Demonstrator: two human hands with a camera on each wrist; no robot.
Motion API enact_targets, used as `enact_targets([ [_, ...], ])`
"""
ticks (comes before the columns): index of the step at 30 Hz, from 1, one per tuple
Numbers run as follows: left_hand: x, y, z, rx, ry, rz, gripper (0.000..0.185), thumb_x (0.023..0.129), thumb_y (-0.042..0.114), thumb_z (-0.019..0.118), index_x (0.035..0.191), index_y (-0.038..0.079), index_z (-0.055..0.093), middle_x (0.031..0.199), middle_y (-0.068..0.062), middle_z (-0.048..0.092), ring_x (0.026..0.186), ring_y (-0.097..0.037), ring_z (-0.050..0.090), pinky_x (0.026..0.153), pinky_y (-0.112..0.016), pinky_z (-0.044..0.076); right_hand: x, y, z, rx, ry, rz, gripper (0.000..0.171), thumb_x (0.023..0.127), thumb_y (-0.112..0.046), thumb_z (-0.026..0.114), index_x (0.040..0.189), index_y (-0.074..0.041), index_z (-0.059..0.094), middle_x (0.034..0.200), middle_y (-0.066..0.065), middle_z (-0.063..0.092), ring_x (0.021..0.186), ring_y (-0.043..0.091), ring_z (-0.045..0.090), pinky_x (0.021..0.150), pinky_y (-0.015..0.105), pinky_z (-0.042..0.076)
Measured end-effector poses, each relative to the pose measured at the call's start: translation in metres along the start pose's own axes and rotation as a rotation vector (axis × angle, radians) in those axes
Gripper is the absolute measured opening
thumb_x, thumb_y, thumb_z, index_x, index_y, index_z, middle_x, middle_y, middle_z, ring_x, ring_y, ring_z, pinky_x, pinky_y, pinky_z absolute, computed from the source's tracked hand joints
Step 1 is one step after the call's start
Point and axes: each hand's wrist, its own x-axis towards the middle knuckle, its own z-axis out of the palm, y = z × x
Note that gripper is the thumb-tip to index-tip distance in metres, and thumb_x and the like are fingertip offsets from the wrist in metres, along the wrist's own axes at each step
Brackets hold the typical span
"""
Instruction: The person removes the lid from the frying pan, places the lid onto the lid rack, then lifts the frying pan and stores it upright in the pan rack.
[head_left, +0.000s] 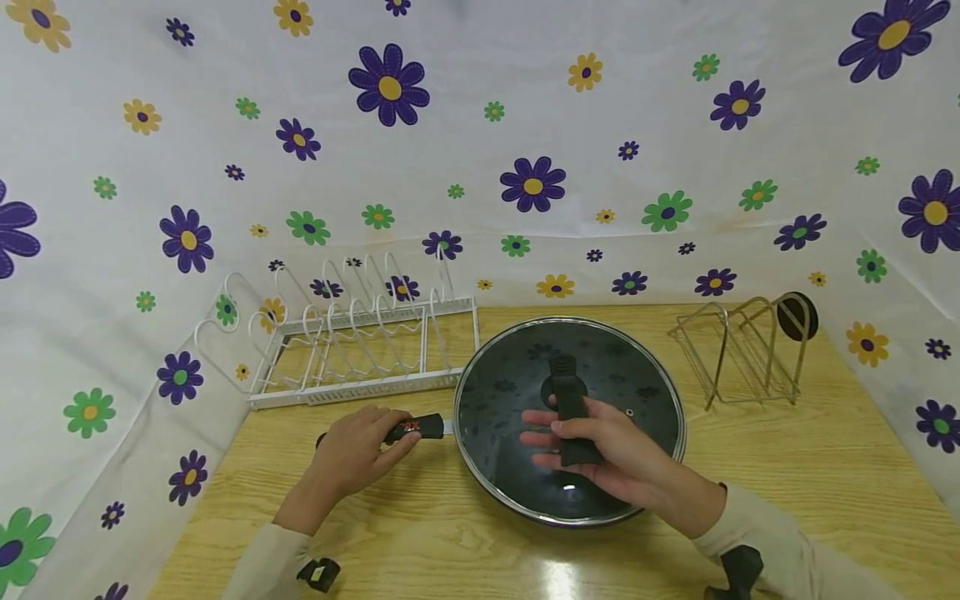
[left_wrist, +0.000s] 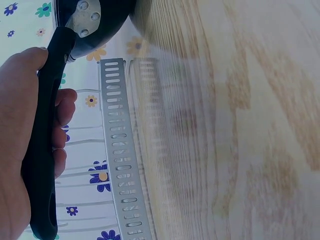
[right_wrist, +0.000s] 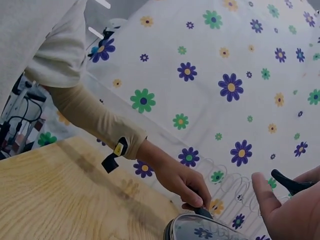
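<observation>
Fingers first: in the head view your right hand (head_left: 600, 454) has its fingers wrapped around the black lid handle (head_left: 572, 408) from beneath, thumb lying along the grip, so it holds the glass lid (head_left: 510, 392) that sits on the pan. Your left hand (head_left: 360, 454) curls over the pan handle (head_left: 416, 428), a black grip with a red mark that sticks out at nine o'clock from the pan. The pan rests on the wooden table (head_left: 825, 467), about at its centre. At ten o'clock from the pan stands a white wire rack (head_left: 352, 342); at two o'clock stands a bronze wire holder (head_left: 750, 350) with a dark round knob (head_left: 797, 315) behind it. Flowered cloth (head_left: 465, 142) walls the table in.

From the left wrist, your fingers (left_wrist: 62, 107) close round the pan handle (left_wrist: 42, 150), whose riveted metal bracket joins the dark pan body (left_wrist: 107, 20) at twelve o'clock. The slotted white rail of the rack (left_wrist: 122, 165) lies just beside it on the table (left_wrist: 240, 125).

From the right wrist, your left hand (right_wrist: 182, 182) grips down at the edge of the lid (right_wrist: 200, 230), sleeve (right_wrist: 90, 117) running off to ten o'clock. Your right hand (right_wrist: 290, 210) fills the four o'clock corner with a bit of the black handle (right_wrist: 290, 183) showing; how its fingers close you cannot tell here.
</observation>
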Motion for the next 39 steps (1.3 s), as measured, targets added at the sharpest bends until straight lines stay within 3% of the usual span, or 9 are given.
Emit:
enact_targets([
  [5, 0.000, 0.000, 0.000, 0.001, 0.001, -0.004, 0.039, 0.100, 0.047, 0.064, 0.119, 0.014, 0.073, 0.105, -0.001, 0.075, 0.089, -0.019, 0.069, 0.071, -0.038, 0.057, 0.000, 0.000, 0.004, 0.052, 0.025, 0.010, 0.042, 0.105, -0.004, 0.051, 0.142, -0.001, 0.031, 0.128, 0.006, 0.062, 0.094, 0.014, 0.065, 0.074, 0.022, 0.052],
  [9, 0.000, 0.000, 0.000, 0.001, -0.001, -0.008, 0.039, 0.100, 0.047, 0.064, 0.119, 0.014, 0.073, 0.105, -0.001, 0.075, 0.089, -0.018, 0.069, 0.071, -0.038, 0.057, 0.000, 0.003, 0.006, 0.072, 0.037, -0.005, 0.029, 0.108, -0.010, 0.050, 0.134, -0.005, 0.037, 0.117, 0.003, 0.066, 0.079, 0.010, 0.056, 0.066, 0.020, 0.046],
  [17, -0.001, 0.001, -0.002, -0.010, -0.003, -0.019, 0.040, 0.099, 0.048, 0.065, 0.116, 0.013, 0.073, 0.104, -0.002, 0.074, 0.091, -0.020, 0.070, 0.072, -0.040, 0.057, 0.000, 0.005, 0.008, 0.053, 0.053, -0.027, 0.024, 0.107, -0.018, 0.055, 0.127, -0.007, 0.044, 0.103, 0.001, 0.072, 0.074, 0.008, 0.055, 0.064, 0.019, 0.046],
  [24, -0.002, -0.001, -0.001, 0.002, 0.011, 0.017, 0.040, 0.097, 0.047, 0.067, 0.116, 0.012, 0.073, 0.101, -0.001, 0.073, 0.089, -0.019, 0.069, 0.071, -0.038, 0.057, 0.000, 0.004, 0.009, 0.046, 0.053, -0.027, 0.032, 0.110, -0.022, 0.049, 0.134, -0.004, 0.036, 0.095, -0.002, 0.062, 0.073, 0.008, 0.054, 0.064, 0.020, 0.045],
  [30, -0.002, -0.003, 0.000, -0.011, 0.018, 0.030, 0.039, 0.095, 0.047, 0.069, 0.115, 0.013, 0.073, 0.097, 0.001, 0.072, 0.083, -0.015, 0.067, 0.067, -0.035, 0.054, 0.000, 0.005, 0.010, 0.064, 0.017, -0.034, 0.027, 0.112, -0.022, 0.043, 0.131, -0.005, 0.035, 0.088, -0.003, 0.055, 0.072, 0.008, 0.052, 0.065, 0.020, 0.044],
  [39, -0.002, -0.005, 0.000, -0.023, 0.022, 0.037, 0.042, 0.095, 0.048, 0.069, 0.117, 0.013, 0.074, 0.099, 0.001, 0.073, 0.084, -0.015, 0.068, 0.067, -0.035, 0.055, -0.001, 0.005, 0.011, 0.052, 0.054, -0.033, 0.024, 0.112, -0.018, 0.042, 0.131, -0.005, 0.035, 0.093, -0.002, 0.059, 0.073, 0.008, 0.055, 0.065, 0.020, 0.046],
])
